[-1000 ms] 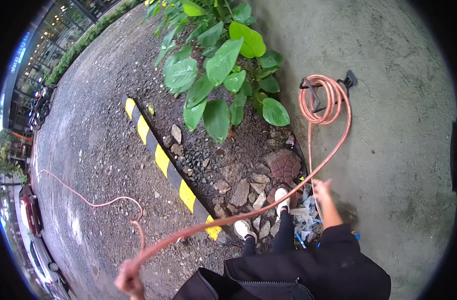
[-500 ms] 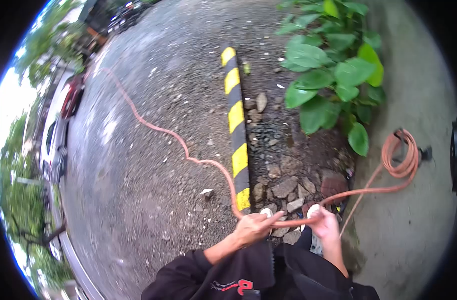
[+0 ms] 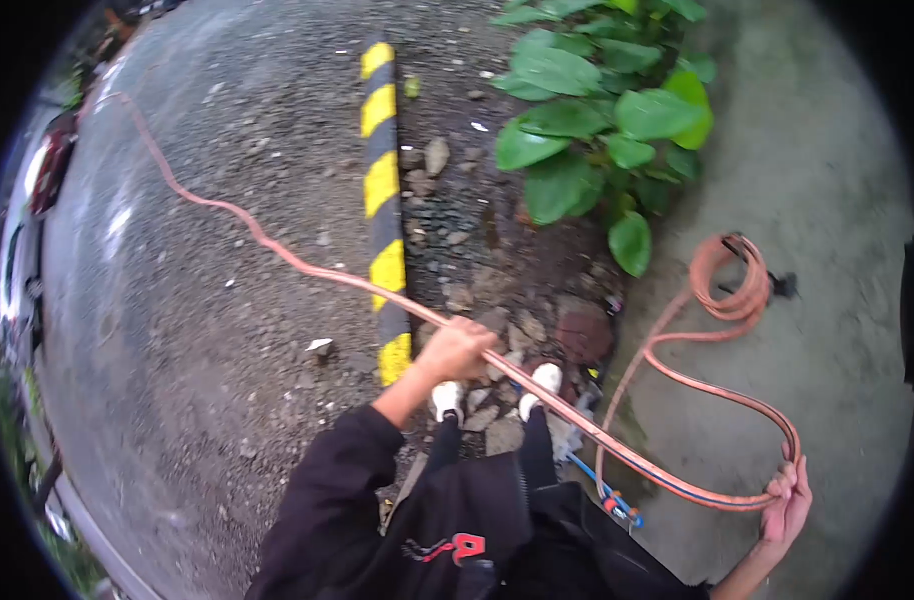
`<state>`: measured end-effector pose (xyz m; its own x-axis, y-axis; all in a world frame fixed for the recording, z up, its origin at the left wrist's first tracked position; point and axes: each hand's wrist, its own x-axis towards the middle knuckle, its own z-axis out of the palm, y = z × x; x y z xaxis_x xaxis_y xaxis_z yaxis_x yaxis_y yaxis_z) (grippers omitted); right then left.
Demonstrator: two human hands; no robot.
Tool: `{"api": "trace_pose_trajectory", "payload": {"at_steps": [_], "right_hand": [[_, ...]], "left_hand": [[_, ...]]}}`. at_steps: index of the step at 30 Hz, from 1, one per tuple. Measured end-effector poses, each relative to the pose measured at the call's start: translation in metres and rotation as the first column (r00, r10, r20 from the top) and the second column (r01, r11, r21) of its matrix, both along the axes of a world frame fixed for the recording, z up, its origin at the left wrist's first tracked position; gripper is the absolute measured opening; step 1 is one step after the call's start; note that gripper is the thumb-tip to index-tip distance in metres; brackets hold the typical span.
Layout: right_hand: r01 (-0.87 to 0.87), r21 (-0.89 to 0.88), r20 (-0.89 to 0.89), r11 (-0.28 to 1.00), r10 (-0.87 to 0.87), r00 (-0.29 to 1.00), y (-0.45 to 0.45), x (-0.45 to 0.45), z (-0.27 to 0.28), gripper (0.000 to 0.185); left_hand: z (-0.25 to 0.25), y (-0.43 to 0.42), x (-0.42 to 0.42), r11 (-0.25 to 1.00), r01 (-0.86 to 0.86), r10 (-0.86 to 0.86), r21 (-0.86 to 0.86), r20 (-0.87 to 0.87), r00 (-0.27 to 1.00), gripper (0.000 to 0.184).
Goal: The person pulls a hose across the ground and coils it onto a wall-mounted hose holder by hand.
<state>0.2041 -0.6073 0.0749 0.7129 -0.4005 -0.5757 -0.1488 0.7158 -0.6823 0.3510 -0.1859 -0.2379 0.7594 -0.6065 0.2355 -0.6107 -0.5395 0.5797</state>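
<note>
Gravel, left: rough, grey and stony [image 3: 227, 330], crossed by the pinkish-orange hose [image 3: 322, 272], which snakes in from far left.
Barrier: a straight bar [image 3: 382, 185] banded yellow and black; the hose passes across its near part.
Left hand: fingers closed around the hose [image 3: 457, 350], just right of the barrier.
Stones: flat, angular pieces [image 3: 505, 435] around white shoes [image 3: 542, 388].
Leaves: broad, glossy and green [image 3: 577, 120], at far centre-right.
Fitting: blue and orange [image 3: 622, 508], near the person's clothing.
Coil: round, smooth loops of hose [image 3: 737, 305] on a dark holder [image 3: 783, 285], against grey, mottled concrete [image 3: 827, 200].
Right hand: grasping the hose at its bend [image 3: 789, 500], near right.
Step in hand: apparently managing a length between both hands, beside the coil.
Handling: moving this length seems to call for a loose bend, guided by both hands, to avoid a kink.
</note>
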Motion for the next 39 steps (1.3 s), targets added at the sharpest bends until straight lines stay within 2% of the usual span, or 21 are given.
{"api": "trace_pose_trajectory", "payload": {"at_steps": [4, 8, 10, 12, 14, 16, 18, 19, 20, 22, 23, 25, 26, 28, 29, 31, 33, 34, 35, 37, 39], "right_hand": [[0.124, 0.106, 0.003, 0.987, -0.125, 0.992, -0.022, -0.025, 0.012, 0.038], [0.135, 0.014, -0.108, 0.991, -0.133, 0.985, -0.041, -0.022, -0.021, 0.031], [-0.046, 0.091, -0.093, 0.995, 0.054, 0.994, -0.033, -0.002, -0.075, 0.021], [-0.138, 0.338, -0.214, 0.931, 0.219, 0.952, -0.029, 0.025, -0.141, 0.009], [-0.321, 0.268, -0.277, 0.908, 0.392, 0.877, -0.029, 0.063, -0.221, 0.014], [-0.354, 0.34, -0.328, 0.871, 0.462, 0.824, -0.025, 0.13, -0.265, 0.027], [-0.287, 0.385, -0.256, 0.877, 0.401, 0.88, -0.044, 0.201, -0.321, 0.024], [-0.264, 0.436, -0.178, 0.86, 0.37, 0.912, -0.053, 0.245, -0.325, 0.019], [-0.361, 0.441, -0.111, 0.822, 0.449, 0.886, -0.048, 0.278, -0.273, 0.031], [-0.618, 0.344, 0.049, 0.707, 0.644, 0.764, -0.08, 0.346, -0.257, 0.029], [-0.525, 0.321, 0.042, 0.788, 0.542, 0.839, -0.097, 0.37, -0.245, 0.009], [-0.327, 0.257, 0.058, 0.909, 0.324, 0.944, -0.132, 0.419, -0.222, 0.032], [-0.266, 0.321, -0.032, 0.909, 0.291, 0.956, -0.147, 0.435, -0.2, 0.034], [-0.246, 0.296, -0.053, 0.923, 0.273, 0.961, -0.213, 0.48, -0.203, 0.035], [-0.226, 0.225, 0.021, 0.948, 0.227, 0.974, -0.234, 0.486, -0.195, 0.035], [-0.145, 0.345, 0.037, 0.927, 0.141, 0.989, -0.274, 0.48, -0.172, 0.036], [-0.197, 0.421, 0.088, 0.885, 0.177, 0.98, -0.31, 0.46, -0.159, 0.019], [-0.221, 0.45, 0.12, 0.865, 0.187, 0.975, -0.329, 0.447, -0.149, 0.014], [-0.251, 0.476, 0.158, 0.843, 0.199, 0.967, -0.344, 0.435, -0.136, 0.015], [-0.208, 0.316, 0.159, 0.926, 0.165, 0.973, -0.363, 0.405, -0.12, 0.015], [-0.305, 0.401, 0.255, 0.864, 0.215, 0.943, -0.376, 0.355, -0.106, 0.023]], "left_hand": [[-0.016, 0.037, 0.029, 0.988, -0.052, 0.053, 0.147, -0.004, 0.999, 0.021], [-0.031, 0.129, 0.022, 0.756, -0.31, 0.464, 0.577, -0.138, 0.875, 0.034], [-0.014, 0.155, 0.001, 0.608, -0.523, 0.664, 0.597, -0.021, 0.748, 0.046], [0.013, 0.176, -0.017, 0.383, -0.751, 0.877, 0.539, 0.045, 0.479, 0.043], [0.053, 0.193, -0.039, 0.314, -0.889, 0.921, 0.333, 0.123, 0.371, 0.036], [0.098, 0.197, -0.061, 0.32, -0.936, 0.852, 0.146, 0.389, 0.352, 0.027], [0.161, 0.15, -0.072, 0.106, -0.955, 0.898, 0.276, 0.387, 0.211, 0.022], [0.182, 0.128, -0.072, 0.092, -0.954, 0.893, 0.286, 0.4, 0.206, 0.022], [0.197, 0.107, -0.072, 0.099, -0.979, 0.9, 0.179, 0.403, 0.164, 0.019], [0.209, 0.073, -0.069, 0.152, -0.987, 0.928, -0.054, 0.353, 0.124, 0.016], [0.212, 0.058, -0.063, 0.188, -0.966, 0.943, -0.179, 0.306, 0.127, 0.014], [0.237, -0.023, -0.03, 0.009, -0.991, 0.989, -0.132, 0.145, -0.01, 0.01], [0.237, -0.048, -0.019, 0.003, -0.991, 0.989, -0.134, 0.144, -0.016, 0.01], [0.241, -0.083, -0.002, 0.194, -0.973, 0.974, -0.124, 0.146, 0.176, 0.008], [0.241, -0.096, 0.002, 0.201, -0.971, 0.972, -0.133, 0.149, 0.181, 0.008], [0.232, -0.112, 0.011, 0.365, -0.927, 0.921, -0.088, 0.182, 0.345, 0.018], [0.224, -0.107, 0.005, 0.397, -0.918, 0.909, -0.016, 0.146, 0.391, 0.011], [0.222, -0.106, 0.008, 0.421, -0.906, 0.899, 0.044, 0.112, 0.423, 0.023], [0.225, -0.116, 0.017, 0.45, -0.885, 0.892, -0.118, 0.114, 0.438, 0.037], [0.227, -0.109, 0.023, 0.5, -0.857, 0.865, -0.124, 0.128, 0.486, 0.039], [0.223, -0.1, 0.027, 0.525, -0.846, 0.85, -0.095, 0.119, 0.513, 0.042]]}}
